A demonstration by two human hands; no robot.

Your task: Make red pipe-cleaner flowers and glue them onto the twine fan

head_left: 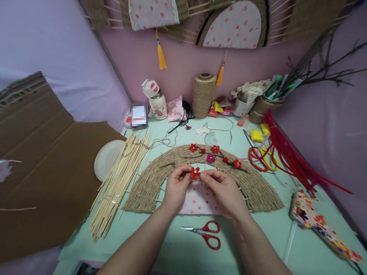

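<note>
A small red flower (195, 172) is pinched between my left hand (177, 189) and my right hand (224, 191), fingertips of both closed on it. They hover over the inner edge of a jute-wrapped arch (149, 187) lying flat on the mint table. Several red flowers (215, 149) and one pink flower (210, 158) sit along a dark twig on the arch's top. A floral fabric panel (197, 201) fills the arch's middle, partly hidden by my hands.
Red-handled scissors (206, 232) lie just below my wrists. A bundle of bamboo skewers (119, 184) and a paper plate (107, 158) lie left, beside cardboard (46, 174). Red pipe cleaners (288, 156), a twine spool (203, 94) and a glue gun (320, 225) lie right and behind.
</note>
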